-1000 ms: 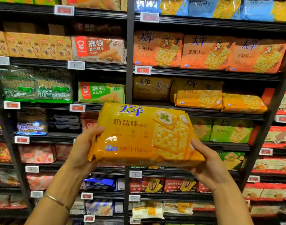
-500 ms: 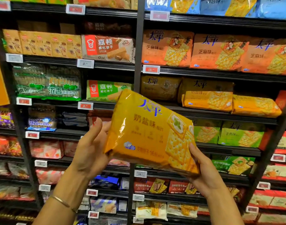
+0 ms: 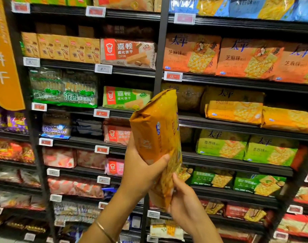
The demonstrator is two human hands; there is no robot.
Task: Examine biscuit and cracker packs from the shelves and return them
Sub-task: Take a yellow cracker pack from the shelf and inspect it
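Two hands grip the pack (image 3: 155, 137): left hand (image 3: 141, 171) mid-body, right hand (image 3: 183, 199) at its base. Held on end, slick film could slip.

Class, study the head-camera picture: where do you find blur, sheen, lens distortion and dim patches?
Head view: the whole frame is soft, and the print on the held cracker pack is smeared. A pale sheen lies on its wrapper. The left shelf post leans and bows from the wide lens. The bottom-left shelves are dim.
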